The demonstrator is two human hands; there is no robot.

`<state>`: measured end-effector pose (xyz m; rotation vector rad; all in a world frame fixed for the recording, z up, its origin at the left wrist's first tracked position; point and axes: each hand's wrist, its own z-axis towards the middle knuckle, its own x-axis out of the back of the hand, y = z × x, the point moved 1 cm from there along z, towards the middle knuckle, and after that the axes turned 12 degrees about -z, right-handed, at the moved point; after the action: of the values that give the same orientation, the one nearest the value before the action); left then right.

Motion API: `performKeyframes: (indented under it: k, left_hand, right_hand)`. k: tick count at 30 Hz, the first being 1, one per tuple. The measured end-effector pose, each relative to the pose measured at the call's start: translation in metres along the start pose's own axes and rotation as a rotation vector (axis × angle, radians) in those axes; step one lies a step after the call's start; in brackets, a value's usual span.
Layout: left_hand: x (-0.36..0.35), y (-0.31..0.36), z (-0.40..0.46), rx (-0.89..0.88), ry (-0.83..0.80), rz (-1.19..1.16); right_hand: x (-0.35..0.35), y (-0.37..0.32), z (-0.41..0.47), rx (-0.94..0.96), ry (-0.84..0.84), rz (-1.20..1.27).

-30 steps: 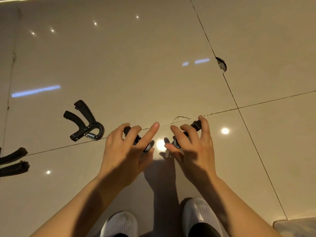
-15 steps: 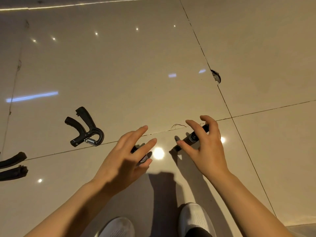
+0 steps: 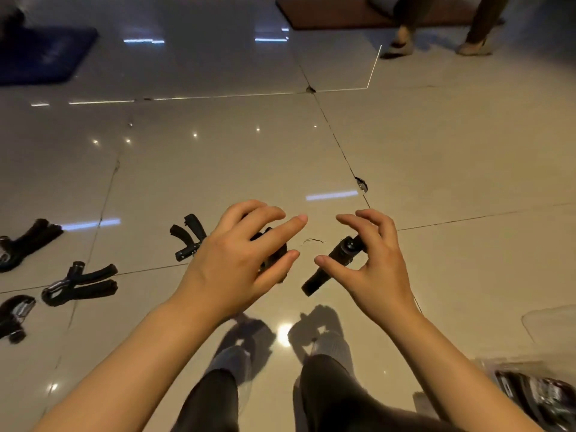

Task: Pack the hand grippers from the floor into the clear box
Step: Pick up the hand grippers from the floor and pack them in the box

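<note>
My left hand (image 3: 246, 260) holds a black hand gripper (image 3: 272, 252) above the floor, mostly hidden under the fingers. My right hand (image 3: 371, 263) pinches a second black hand gripper (image 3: 335, 263) between thumb and fingers, its handle pointing down-left. Several more black hand grippers lie on the tiles: one (image 3: 187, 236) just left of my left hand, one (image 3: 82, 283) further left, one (image 3: 26, 241) at the far left, one (image 3: 14, 316) at the left edge. The clear box (image 3: 542, 391) sits at the lower right with dark grippers inside, blurred.
Glossy beige floor tiles (image 3: 467, 169) with a chipped joint (image 3: 361, 183). My legs and white shoes (image 3: 330, 344) are below the hands. Another person's feet (image 3: 436, 46) stand at the top right by a brown mat (image 3: 358, 14). A blue mat (image 3: 43, 54) lies top left.
Both hands have lifted their grippers off the floor and risen. The camera has tilted up and back, bringing more grippers at the left and the clear box into view.
</note>
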<state>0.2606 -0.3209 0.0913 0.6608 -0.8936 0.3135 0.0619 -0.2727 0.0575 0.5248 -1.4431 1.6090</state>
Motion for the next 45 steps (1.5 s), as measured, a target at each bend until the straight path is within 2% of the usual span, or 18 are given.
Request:
performKeyframes:
  k: [4, 9, 15, 20, 30, 37, 45]
  left_hand:
    - [0.055, 0.067, -0.014, 0.020, 0.069, 0.042]
    - [0.103, 0.166, -0.045, 0.055, 0.245, 0.064]
    - [0.108, 0.293, -0.066, 0.033, 0.320, 0.093]
    - [0.072, 0.383, -0.065, 0.049, 0.368, 0.028]
    - [-0.039, 0.535, -0.038, 0.075, 0.281, -0.071]
    - [-0.108, 0.593, -0.039, 0.160, 0.299, -0.125]
    - [-0.153, 0.619, -0.058, 0.290, 0.364, -0.156]
  right_hand:
    - [0.068, -0.034, -0.030, 0.090, 0.042, 0.031]
    - [0.151, -0.062, -0.079, 0.190, 0.091, 0.059]
    - [0.247, -0.056, -0.150, 0.302, 0.083, 0.075]
    - [0.319, -0.009, -0.201, 0.341, 0.056, 0.039]
    - [0.426, 0.128, -0.269, 0.296, 0.006, -0.011]
    - [0.464, 0.204, -0.298, 0.247, -0.078, -0.029]
    - [0.502, 0.253, -0.315, 0.239, -0.185, -0.062]
